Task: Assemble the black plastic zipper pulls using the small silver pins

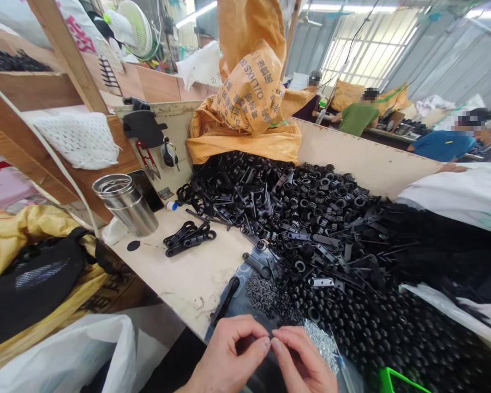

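My left hand and my right hand meet at the front of the workbench, fingertips pinched together. Whatever lies between the fingertips is too small to name. Just beyond my left hand rests a long black plastic part. Small dark screws form a pile above my fingers. Close to my right hand are silvery pins in a clear bag. Many round black knobs spread to the right. Further back is a large heap of black plastic parts.
On the left of the bench stand a steel cup and several assembled black parts. An orange woven sack spills onto the heap. Red-handled snips hang on the side board. A bright green frame sits front right. Several people work beyond.
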The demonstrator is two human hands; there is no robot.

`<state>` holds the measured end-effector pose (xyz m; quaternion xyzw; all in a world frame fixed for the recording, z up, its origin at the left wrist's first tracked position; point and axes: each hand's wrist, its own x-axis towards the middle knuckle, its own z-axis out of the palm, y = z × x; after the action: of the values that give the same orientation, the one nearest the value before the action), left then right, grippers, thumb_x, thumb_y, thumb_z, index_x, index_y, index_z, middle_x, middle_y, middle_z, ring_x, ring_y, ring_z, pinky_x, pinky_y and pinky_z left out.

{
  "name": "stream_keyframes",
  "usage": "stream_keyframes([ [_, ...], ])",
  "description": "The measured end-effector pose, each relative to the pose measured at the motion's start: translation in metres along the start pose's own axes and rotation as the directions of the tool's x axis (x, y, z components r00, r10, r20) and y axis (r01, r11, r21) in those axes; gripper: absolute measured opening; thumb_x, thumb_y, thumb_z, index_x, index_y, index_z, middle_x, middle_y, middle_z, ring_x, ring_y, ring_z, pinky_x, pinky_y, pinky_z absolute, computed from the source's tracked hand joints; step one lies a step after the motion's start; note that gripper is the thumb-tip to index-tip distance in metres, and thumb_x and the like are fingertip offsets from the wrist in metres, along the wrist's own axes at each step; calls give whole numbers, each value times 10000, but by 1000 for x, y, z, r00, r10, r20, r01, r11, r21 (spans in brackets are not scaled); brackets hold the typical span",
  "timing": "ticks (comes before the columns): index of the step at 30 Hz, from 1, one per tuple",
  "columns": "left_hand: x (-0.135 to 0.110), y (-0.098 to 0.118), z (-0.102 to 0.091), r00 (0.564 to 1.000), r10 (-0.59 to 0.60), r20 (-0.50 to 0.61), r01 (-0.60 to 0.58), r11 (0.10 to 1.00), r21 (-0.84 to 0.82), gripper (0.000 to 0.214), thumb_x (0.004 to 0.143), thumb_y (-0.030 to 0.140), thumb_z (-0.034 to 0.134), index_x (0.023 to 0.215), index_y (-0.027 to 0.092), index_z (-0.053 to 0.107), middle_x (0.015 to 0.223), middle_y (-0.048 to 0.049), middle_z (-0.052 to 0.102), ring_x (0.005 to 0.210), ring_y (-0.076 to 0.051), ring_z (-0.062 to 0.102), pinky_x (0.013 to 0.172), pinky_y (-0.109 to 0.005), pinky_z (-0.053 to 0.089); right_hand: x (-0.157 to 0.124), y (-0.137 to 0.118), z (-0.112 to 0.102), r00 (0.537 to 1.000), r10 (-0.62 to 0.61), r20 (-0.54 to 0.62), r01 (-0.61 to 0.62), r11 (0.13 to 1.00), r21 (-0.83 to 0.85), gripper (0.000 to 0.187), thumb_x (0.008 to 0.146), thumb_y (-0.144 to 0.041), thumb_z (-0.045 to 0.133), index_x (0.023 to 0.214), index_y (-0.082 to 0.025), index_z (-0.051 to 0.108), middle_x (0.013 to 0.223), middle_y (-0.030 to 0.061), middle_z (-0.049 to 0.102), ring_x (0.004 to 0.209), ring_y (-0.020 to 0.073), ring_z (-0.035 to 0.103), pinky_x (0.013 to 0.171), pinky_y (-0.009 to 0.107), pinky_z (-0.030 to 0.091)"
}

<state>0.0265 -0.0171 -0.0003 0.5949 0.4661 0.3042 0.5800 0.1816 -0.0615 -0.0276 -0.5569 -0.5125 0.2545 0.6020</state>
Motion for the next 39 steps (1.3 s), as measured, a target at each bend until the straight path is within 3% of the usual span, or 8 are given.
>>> stream_keyframes([
  [7,-4,4,-8,980,178,95,-194,960,203,211,938,226,571,813,172,732,759,-26,678,715,-141,597,680,-225,416,10,3,-20,957,-107,270,119,993,-27,128,905,-187,729,979,-279,778,871,17,748,749,162,735,666,195,600],
  [15,-6,4,-9,980,170,105,-189,959,212,212,945,221,575,833,175,748,755,-26,698,709,-138,608,676,-217,423,15,5,-25,923,-183,338,222,972,-81,180,914,-134,700,1014,-274,753,886,10,751,763,153,748,678,176,606],
  [20,-5,8,-8,990,99,96,-115,978,176,221,895,226,588,774,164,762,706,-18,674,666,-133,571,638,-225,397,13,4,-25,904,-232,359,282,955,-94,166,924,-134,699,1025,-255,751,891,22,754,759,151,748,697,183,607],
  [23,-3,8,-5,997,-23,70,18,997,71,218,831,241,603,705,147,755,669,-16,656,643,-134,541,617,-234,384,10,3,-24,910,-254,328,298,950,-89,150,949,-150,676,1043,-243,748,886,34,755,753,153,745,701,196,610],
  [26,-3,7,-1,975,-205,91,216,968,-130,220,776,298,627,689,134,744,638,-14,648,631,-138,529,609,-242,381,10,2,-25,864,-311,395,386,914,-124,197,937,-137,685,1110,-224,723,902,41,761,757,147,751,698,180,612],
  [29,-3,5,1,946,-304,110,323,897,-301,226,738,336,653,684,135,739,598,-3,640,570,-112,469,567,-234,338,12,0,-24,820,-356,448,469,867,-170,231,924,-115,675,1139,-197,692,900,47,758,758,137,753,697,162,613],
  [33,-4,1,3,934,-340,106,354,851,-389,239,709,359,680,673,130,737,580,-5,642,510,-86,374,503,-231,256,15,-4,-20,814,-381,438,503,840,-205,241,912,-70,609,1113,-185,674,879,45,754,733,125,752,687,153,615],
  [39,-4,-3,2,939,-333,85,341,871,-355,223,693,347,653,637,135,699,566,-19,648,471,-81,369,472,-230,254,15,-5,-16,793,-374,482,504,847,-172,276,890,-48,583,1122,-184,645,878,46,742,727,128,741,678,165,614],
])
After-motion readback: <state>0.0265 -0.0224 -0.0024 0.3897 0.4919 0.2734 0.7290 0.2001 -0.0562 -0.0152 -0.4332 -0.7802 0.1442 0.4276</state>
